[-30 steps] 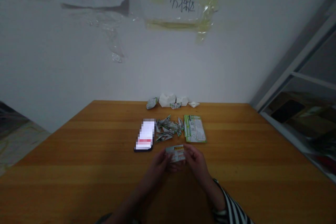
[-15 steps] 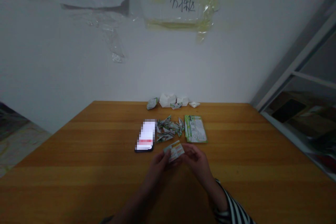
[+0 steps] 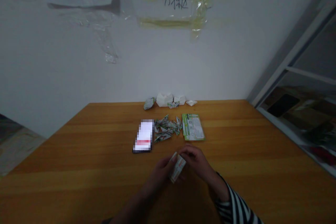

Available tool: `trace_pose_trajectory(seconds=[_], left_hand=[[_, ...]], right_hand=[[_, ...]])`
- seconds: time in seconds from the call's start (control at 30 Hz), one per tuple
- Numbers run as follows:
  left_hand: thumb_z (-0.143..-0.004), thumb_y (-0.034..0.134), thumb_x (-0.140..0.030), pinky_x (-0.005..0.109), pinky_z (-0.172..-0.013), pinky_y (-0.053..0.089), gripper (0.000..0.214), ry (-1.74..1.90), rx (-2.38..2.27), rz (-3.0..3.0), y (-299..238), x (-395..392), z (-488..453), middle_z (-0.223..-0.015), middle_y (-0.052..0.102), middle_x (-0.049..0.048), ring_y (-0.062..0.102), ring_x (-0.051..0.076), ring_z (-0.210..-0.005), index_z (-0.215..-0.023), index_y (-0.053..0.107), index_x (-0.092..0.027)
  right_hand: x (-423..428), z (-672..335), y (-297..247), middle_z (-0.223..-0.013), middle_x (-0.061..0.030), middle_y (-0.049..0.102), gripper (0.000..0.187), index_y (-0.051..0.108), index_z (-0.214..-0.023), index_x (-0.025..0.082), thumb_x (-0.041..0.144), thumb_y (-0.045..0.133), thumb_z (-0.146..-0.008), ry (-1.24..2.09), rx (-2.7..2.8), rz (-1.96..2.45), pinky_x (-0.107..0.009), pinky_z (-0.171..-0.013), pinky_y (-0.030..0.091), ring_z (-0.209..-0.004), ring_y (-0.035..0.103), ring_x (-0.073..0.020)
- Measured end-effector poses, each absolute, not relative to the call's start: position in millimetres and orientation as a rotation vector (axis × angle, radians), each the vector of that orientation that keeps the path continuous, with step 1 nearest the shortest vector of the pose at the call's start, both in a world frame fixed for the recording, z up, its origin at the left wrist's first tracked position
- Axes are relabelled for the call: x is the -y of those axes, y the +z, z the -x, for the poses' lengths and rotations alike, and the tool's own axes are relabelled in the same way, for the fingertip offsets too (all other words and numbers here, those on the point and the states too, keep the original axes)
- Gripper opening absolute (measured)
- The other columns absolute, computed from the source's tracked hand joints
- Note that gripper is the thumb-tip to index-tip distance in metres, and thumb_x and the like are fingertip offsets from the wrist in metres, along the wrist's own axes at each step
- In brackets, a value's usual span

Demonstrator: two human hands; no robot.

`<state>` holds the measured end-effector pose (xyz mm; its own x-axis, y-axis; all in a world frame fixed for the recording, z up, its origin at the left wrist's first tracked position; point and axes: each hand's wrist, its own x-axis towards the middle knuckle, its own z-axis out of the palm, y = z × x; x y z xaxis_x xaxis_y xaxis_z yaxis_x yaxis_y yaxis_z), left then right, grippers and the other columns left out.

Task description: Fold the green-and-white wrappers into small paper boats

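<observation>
Folded papers (image 3: 170,126) lie between phone (image 3: 144,134) and leaflets (image 3: 193,127), beyond held paper (image 3: 179,167).

I see a pale paper (image 3: 178,168) with orange print and a sleeve (image 3: 237,206) striped black and white. The bench (image 3: 249,168) is orange-brown, banded along its grain. I read the phone (image 3: 144,133) as white with a pinkish-red bar. The pad (image 3: 193,127) is green and white; the scraps (image 3: 163,135) are mottled grey-green. I make out yellowish tape (image 3: 165,23) on a blue-grey wall (image 3: 157,63).
</observation>
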<state>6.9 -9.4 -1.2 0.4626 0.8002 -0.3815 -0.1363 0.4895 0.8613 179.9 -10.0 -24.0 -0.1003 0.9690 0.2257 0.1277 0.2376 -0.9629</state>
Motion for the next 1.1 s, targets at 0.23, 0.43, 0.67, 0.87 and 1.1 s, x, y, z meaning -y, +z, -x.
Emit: trace_pose_trajectory(seconds=[0.23, 0.43, 0.67, 0.87, 1.1], left_hand=[[-0.07, 0.073, -0.053, 0.024, -0.056, 0.051, 0.046, 0.83, -0.873, -0.708, -8, 5, -8, -0.071, 0.074, 0.007, 0.066, 0.016, -0.056, -0.089, 0.071, -0.011], [-0.07, 0.072, -0.056, 0.031, -0.067, 0.054, 0.048, 0.731, -0.808, -0.642, -7, 6, -9, -0.085, 0.076, 0.0117, 0.071, 0.022, -0.069, -0.089, 0.074, -0.012], [-0.054, 0.087, -0.022, 0.037, -0.079, 0.054, 0.041, 0.825, -0.843, -0.717, -5, 14, -15, -0.089, 0.077, 0.0118, 0.072, 0.03, -0.084, -0.091, 0.072, -0.014], [-0.053, 0.079, -0.006, 0.029, -0.073, 0.054, 0.042, 1.16, -0.933, -0.657, -13, 5, -9, -0.094, 0.076, 0.0063, 0.071, 0.024, -0.086, -0.092, 0.065, -0.018], [-0.064, 0.076, -0.014, 0.033, -0.081, 0.054, 0.026, 0.978, -0.88, -0.691, -26, 10, -13, -0.089, 0.076, 0.0112, 0.07, 0.027, -0.086, -0.09, 0.072, -0.012]], right_hand=[[13, -175, -21, -0.088, -0.003, 0.057, 0.018, 0.07, -0.086, 0.018, 0.035, 0.07, -0.08, 1.07, 1.555, 1.058, -0.024, -0.066, 0.047, -0.079, 0.058, -0.016], [8, -181, -25, -0.078, -0.0021, 0.055, 0.014, 0.073, -0.072, 0.02, 0.024, 0.065, -0.083, 0.831, 1.583, 1.097, -0.026, -0.066, 0.047, -0.076, 0.056, -0.017], [13, -175, -26, -0.081, -0.0019, 0.057, 0.028, 0.068, -0.103, 0.021, 0.01, 0.059, -0.079, 0.643, 1.51, 1.239, -0.026, -0.065, 0.047, -0.074, 0.056, -0.0171], [31, -154, -11, -0.087, -0.0047, 0.063, 0.027, 0.064, -0.095, 0.021, 0.033, 0.073, -0.073, 0.394, 1.639, 1.253, -0.03, -0.068, 0.049, -0.077, 0.058, -0.0207], [32, -153, -26, -0.083, -0.0075, 0.07, 0.017, 0.073, -0.09, 0.025, 0.02, 0.057, -0.089, 0.049, 1.907, 1.286, -0.029, -0.063, 0.052, -0.075, 0.065, -0.0213]])
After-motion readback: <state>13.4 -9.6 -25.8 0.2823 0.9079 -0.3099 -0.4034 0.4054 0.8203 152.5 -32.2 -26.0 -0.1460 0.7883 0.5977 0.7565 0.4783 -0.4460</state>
